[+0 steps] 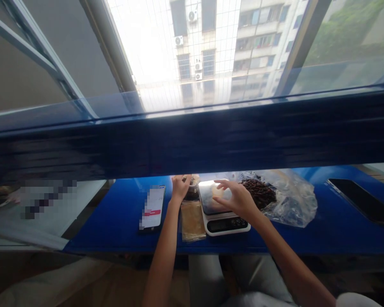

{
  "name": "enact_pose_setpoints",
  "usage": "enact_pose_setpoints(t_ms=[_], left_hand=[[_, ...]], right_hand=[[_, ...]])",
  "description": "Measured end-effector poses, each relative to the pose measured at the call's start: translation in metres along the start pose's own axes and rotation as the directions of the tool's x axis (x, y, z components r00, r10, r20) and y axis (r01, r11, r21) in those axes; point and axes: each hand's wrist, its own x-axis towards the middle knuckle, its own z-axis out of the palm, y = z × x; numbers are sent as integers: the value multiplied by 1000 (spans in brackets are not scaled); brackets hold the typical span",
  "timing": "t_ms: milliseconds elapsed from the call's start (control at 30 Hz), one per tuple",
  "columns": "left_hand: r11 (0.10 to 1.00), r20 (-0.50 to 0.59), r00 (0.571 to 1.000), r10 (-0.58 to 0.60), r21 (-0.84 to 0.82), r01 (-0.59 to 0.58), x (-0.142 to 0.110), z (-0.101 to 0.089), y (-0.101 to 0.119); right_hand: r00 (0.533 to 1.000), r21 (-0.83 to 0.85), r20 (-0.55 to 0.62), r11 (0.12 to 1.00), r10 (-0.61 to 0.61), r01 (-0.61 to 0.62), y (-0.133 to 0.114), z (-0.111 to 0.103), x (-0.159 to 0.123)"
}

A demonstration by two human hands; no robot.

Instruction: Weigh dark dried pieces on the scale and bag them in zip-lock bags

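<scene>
My left hand [181, 188] grips the side of a small dark glass jar [192, 190] at the back of the blue table [115, 230]. My right hand [237, 199] hovers with spread fingers over the glossy top of a white digital kitchen scale [227, 226], touching nothing I can make out. Just right of the scale lies a heap of dark brown beans [259, 193] on a crumpled clear plastic bag [292, 202]. A flat tan packet [193, 221] lies in front of the jar.
A smartphone [152, 208] with a blurred screen lies left of my left hand, and a black phone or tablet [361, 200] lies at the far right. A dark blue beam crosses the view above the table, below a window. A blurred item [45, 198] sits on a pale surface at left.
</scene>
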Motion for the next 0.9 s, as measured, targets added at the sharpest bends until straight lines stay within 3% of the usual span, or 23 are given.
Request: enact_pose_setpoints(t_ms=[233, 367, 533, 733, 900], left_hand=[[988, -251, 962, -111, -135, 79, 2, -4, -6], [978, -287, 944, -161, -175, 114, 2, -6, -7], [975, -288, 941, -177, -184, 127, 1, -8, -5], [978, -298, 938, -176, -162, 132, -1, -10, -3], [981, -287, 943, -169, -140, 133, -3, -10, -1]], right_hand=[[997, -24, 52, 998, 64, -63, 1, 7, -5], [996, -122, 64, 991, 54, -46, -5, 5, -9], [999, -236, -35, 972, -11, 2, -5, -11, -21], [971, -345, -197, 918, 135, -197, 41, -29, -40], [953, -422, -207, 859, 220, -290, 80, -34, -58]])
